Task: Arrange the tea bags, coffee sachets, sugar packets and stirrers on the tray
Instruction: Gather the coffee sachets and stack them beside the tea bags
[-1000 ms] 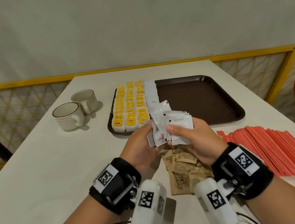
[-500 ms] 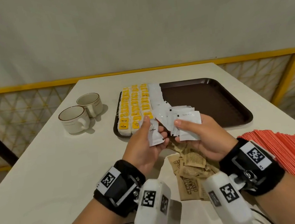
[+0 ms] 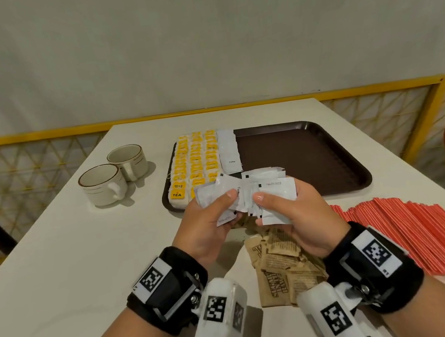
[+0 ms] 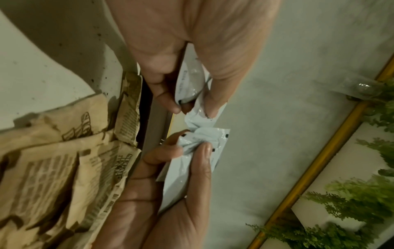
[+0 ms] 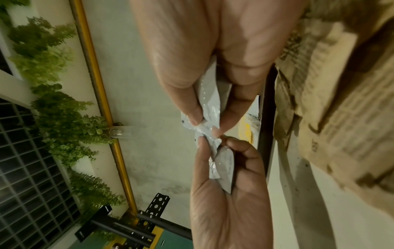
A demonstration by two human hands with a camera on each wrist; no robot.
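A fanned bunch of white coffee sachets (image 3: pixel 249 190) is held above the near edge of the table (image 3: pixel 58 258), between both hands and just in front of the tray. The left hand (image 3: pixel 208 226) is closed on the left part of the bunch, its thumb pressed on top and its fingers curled beneath; in the left wrist view a sachet (image 4: pixel 189 80) is seen pinched between thumb and fingers. The right hand (image 3: pixel 300 214) is closed on the right part of the bunch in the same way, thumb on top, with the crumpled sachets pinched at its fingertips (image 5: pixel 196 118) in the right wrist view. Directly below the hands, on the table, a loose heap of brown sugar packets (image 3: pixel 284 267) is lying. To the right of the hands a broad spread of red stirrers (image 3: pixel 420 233) is laid on the table. Beyond the hands the dark brown tray (image 3: pixel 312 157) is placed; its left part is filled with rows of yellow tea bags (image 3: pixel 195 163), and a column of white coffee sachets (image 3: pixel 229 150) is set just right of them, the rest of the tray floor being bare. To the far left, two cups (image 3: pixel 115 175) are standing side by side on the table.
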